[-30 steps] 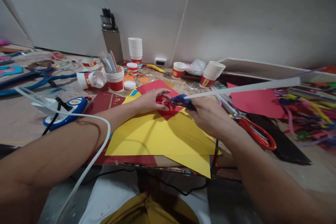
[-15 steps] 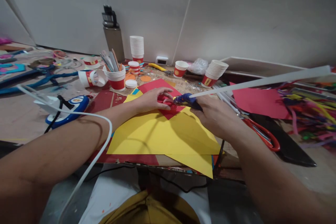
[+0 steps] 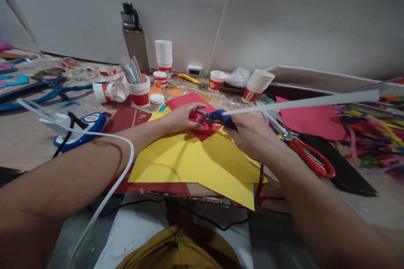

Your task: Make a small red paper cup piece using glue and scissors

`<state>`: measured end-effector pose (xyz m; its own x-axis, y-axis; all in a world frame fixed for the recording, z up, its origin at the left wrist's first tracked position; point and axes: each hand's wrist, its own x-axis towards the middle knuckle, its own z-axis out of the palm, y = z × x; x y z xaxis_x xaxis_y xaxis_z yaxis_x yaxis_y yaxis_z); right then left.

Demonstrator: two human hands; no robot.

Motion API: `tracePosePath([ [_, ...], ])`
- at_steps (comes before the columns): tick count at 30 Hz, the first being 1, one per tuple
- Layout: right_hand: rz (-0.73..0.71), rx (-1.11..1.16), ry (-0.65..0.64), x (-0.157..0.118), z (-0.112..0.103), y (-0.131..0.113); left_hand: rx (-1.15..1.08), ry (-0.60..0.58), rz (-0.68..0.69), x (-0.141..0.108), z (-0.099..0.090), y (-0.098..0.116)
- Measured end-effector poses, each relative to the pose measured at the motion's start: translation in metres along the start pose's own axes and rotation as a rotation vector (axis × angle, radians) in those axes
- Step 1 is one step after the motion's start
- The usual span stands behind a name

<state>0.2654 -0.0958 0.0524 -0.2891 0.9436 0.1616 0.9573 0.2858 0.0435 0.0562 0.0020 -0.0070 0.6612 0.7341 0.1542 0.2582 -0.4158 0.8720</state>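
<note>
My right hand (image 3: 252, 134) is wrapped round a dark blue glue gun (image 3: 217, 115), its long white glue stick (image 3: 303, 102) jutting out to the right. The gun's nozzle points left, close to the fingertips of my left hand (image 3: 186, 117). Those fingers are curled, with a small red piece (image 3: 202, 120) between them; its shape is partly hidden. Beneath both hands lies a square of red paper (image 3: 181, 100), set cornerwise over yellow sheets (image 3: 164, 162).
Behind stand a paper cup of pens (image 3: 139, 97), stacked cups (image 3: 163, 54) and yellow-handled pliers (image 3: 189, 79). Red-handled scissors (image 3: 315, 162) and red paper (image 3: 311, 122) lie at right. A white cable (image 3: 126, 164) crosses my left forearm; a blue device (image 3: 85, 128) sits left.
The glue gun and my right hand have shifted slightly left, bringing the nozzle closer to the left fingers. My left hand stays almost in place.
</note>
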Motion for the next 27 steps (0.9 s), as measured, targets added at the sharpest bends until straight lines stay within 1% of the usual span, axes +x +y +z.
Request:
tracePosePath([
  [2,-0.006,0.004,-0.007,0.000,0.000,0.002,-0.005,-0.006,0.000,0.000,0.000,0.000],
  [7,0.050,0.012,-0.026,-0.005,-0.004,0.007,-0.025,-0.019,0.003,0.000,0.000,-0.001],
  [11,0.060,-0.019,-0.020,-0.006,-0.006,0.006,-0.044,-0.023,0.013,0.001,0.001,-0.002],
  [17,-0.018,-0.004,0.002,-0.001,0.000,0.001,-0.002,-0.004,0.015,0.001,0.000,-0.001],
  [19,-0.008,-0.011,-0.005,-0.002,-0.001,0.002,-0.002,0.000,0.009,0.000,0.000,0.000],
  [23,0.049,-0.001,-0.037,-0.007,-0.006,0.006,-0.057,-0.023,-0.004,0.000,0.001,0.001],
  [27,0.044,0.056,-0.030,-0.008,-0.012,0.009,-0.045,-0.030,0.018,0.000,0.001,-0.001],
])
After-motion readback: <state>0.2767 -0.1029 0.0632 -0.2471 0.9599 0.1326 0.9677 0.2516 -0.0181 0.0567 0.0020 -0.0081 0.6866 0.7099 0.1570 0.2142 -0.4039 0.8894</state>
